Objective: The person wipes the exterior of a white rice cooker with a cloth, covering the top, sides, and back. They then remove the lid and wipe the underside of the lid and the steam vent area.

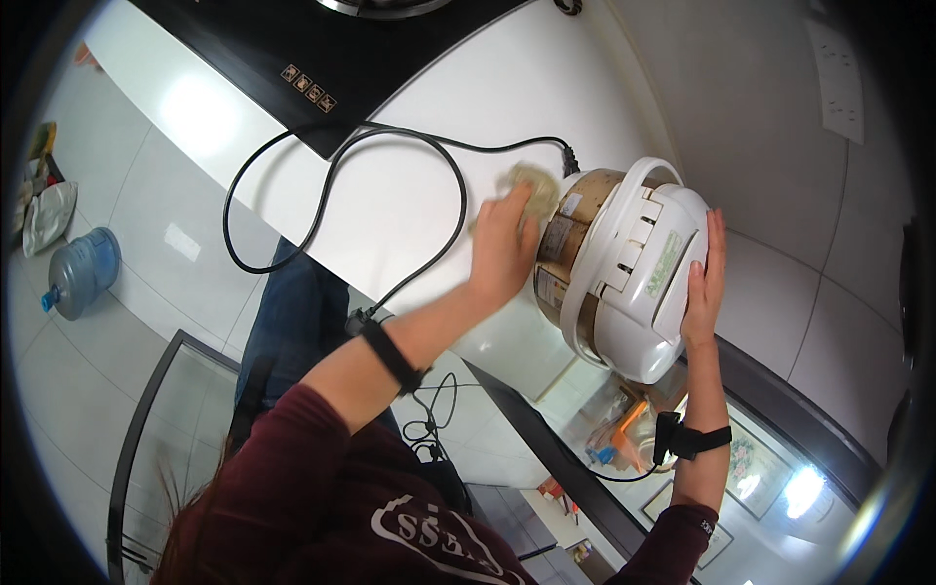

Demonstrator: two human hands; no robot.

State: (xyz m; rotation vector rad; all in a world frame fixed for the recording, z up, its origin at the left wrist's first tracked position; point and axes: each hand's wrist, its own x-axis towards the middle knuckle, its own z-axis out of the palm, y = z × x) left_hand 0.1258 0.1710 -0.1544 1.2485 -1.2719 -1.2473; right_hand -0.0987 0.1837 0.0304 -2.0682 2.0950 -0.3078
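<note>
A white rice cooker (643,256) with a brown-stained metallic body stands on the white countertop, its lid toward the right of the view. I cannot tell whether it is tilted. My left hand (504,245) presses a pale yellowish cloth (537,186), slightly blurred, onto the counter beside the cooker's lower body. Along the far side of the lid lies my right hand (706,281), fingers extended, holding the cooker. The white carrying handle (596,252) arcs over the hinge side. A black power cord (461,175) runs from the cooker's back, loops across the counter and ends in a plug (358,320) near the front edge.
A black cooktop (314,51) is set in the white countertop (512,80). Wall sockets (837,80) are at upper right. On the tiled floor lie a blue water jug (84,274) and a white bag (50,216). A dark-framed reflective panel (621,504) is at lower right.
</note>
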